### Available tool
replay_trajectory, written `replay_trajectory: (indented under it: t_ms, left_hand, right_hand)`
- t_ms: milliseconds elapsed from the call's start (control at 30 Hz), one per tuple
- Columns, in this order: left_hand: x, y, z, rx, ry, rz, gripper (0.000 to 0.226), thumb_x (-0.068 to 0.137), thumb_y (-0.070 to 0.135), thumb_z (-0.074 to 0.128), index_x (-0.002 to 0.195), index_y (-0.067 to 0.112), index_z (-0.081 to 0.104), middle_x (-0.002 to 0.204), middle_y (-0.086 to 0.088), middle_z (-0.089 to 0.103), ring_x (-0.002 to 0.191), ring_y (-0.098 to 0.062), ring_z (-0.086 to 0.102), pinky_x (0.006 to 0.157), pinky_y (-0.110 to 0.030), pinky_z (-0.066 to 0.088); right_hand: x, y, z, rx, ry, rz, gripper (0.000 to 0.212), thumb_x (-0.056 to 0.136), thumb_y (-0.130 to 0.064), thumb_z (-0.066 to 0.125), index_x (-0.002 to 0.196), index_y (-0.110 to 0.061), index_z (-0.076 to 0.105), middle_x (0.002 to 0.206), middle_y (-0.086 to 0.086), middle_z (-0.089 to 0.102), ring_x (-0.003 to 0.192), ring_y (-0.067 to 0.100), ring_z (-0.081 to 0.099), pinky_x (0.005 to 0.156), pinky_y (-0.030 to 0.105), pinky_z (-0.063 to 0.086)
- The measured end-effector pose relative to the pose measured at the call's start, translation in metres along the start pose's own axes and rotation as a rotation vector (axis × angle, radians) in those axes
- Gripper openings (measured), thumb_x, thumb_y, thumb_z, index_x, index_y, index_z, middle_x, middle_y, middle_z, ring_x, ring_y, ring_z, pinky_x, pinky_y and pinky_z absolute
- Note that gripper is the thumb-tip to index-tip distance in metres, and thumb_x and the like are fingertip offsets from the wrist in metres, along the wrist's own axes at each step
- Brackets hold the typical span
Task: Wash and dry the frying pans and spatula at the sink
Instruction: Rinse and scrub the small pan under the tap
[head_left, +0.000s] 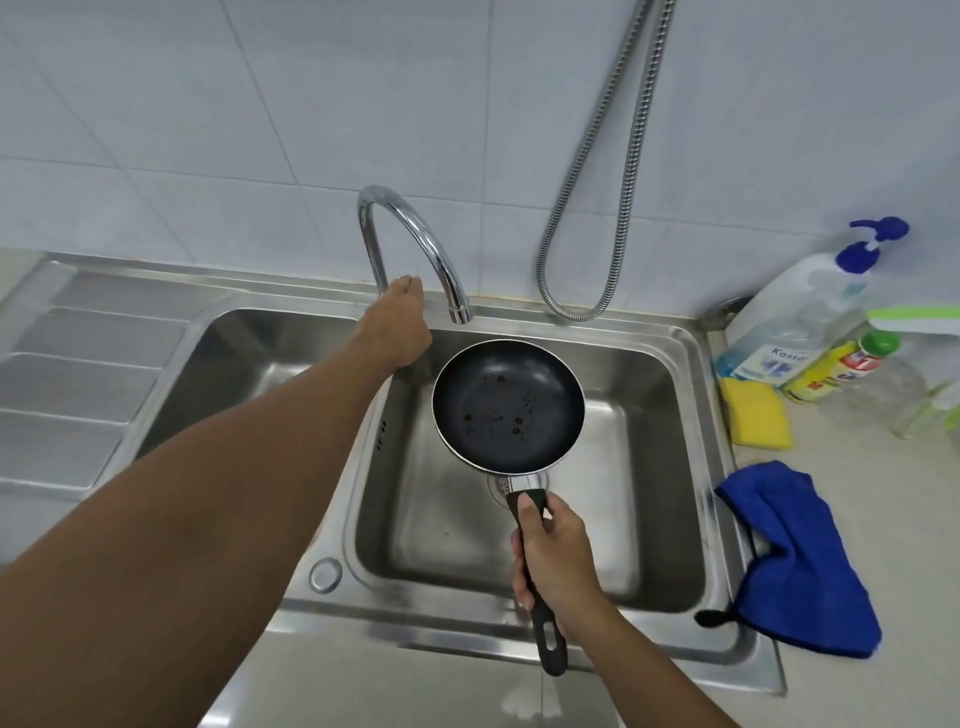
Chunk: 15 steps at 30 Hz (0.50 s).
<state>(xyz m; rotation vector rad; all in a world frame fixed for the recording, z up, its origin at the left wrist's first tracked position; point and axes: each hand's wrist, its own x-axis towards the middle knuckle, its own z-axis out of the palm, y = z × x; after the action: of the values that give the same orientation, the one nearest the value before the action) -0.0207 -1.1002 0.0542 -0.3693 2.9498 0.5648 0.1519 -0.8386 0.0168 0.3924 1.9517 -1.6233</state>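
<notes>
Risking a splash over the near rim from a tap (410, 228) opened hard onto the frying pan (508, 402), or a slip of its handle from the right hand (553, 556) curled round it. Held above the sink (249, 364), under the spout; dark coating flecked with brown specks. Left hand (400, 332) at the tap's base, fingers hidden, grip impossible to tell.

A ribbed silver metal hose (570, 314) is seen looping down the white tiled wall (260, 104). On the pale counter (883, 519), a clear blue-pump soap bottle (795, 317) and a yellow green-capped bottle (831, 371) are spotted, with a yellow sponge (758, 415) just beside and a crumpled blue cloth (795, 561) nearer.
</notes>
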Motion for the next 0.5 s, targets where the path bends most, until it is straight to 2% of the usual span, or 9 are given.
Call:
replay_trajectory:
  t_ms: [100, 267, 500]
  left_hand:
    - [-0.004, -0.002, 0.001, 0.021, 0.034, 0.014, 0.055, 0.095, 0.001, 0.05, 0.149, -0.003, 0.039, 0.154, -0.02, 0.044, 0.137, -0.041, 0.047, 0.11, -0.047, 0.039]
    - [-0.014, -0.013, 0.004, 0.007, 0.07, 0.007, 0.039, 0.09, -0.006, 0.049, 0.129, 0.0, 0.054, 0.138, -0.018, 0.055, 0.123, -0.041, 0.055, 0.098, -0.043, 0.043]
    - [-0.029, -0.009, -0.004, 0.035, 0.024, 0.012, 0.052, 0.093, -0.005, 0.047, 0.144, -0.001, 0.048, 0.155, -0.02, 0.045, 0.137, -0.038, 0.045, 0.109, -0.043, 0.037]
  right_hand:
    - [0.006, -0.004, 0.004, -0.02, -0.015, -0.014, 0.022, 0.108, -0.028, 0.042, 0.101, -0.01, 0.053, 0.066, 0.012, 0.055, 0.037, 0.025, 0.045, 0.037, 0.027, 0.037]
    - [0.011, -0.007, 0.008, -0.028, -0.016, -0.01, 0.021, 0.107, -0.029, 0.042, 0.102, -0.012, 0.053, 0.067, 0.011, 0.055, 0.039, 0.026, 0.048, 0.036, 0.027, 0.037]
    - [0.016, -0.012, 0.014, 0.005, -0.022, 0.012, 0.022, 0.106, -0.032, 0.044, 0.101, -0.013, 0.053, 0.068, 0.01, 0.054, 0.042, 0.025, 0.049, 0.038, 0.027, 0.036]
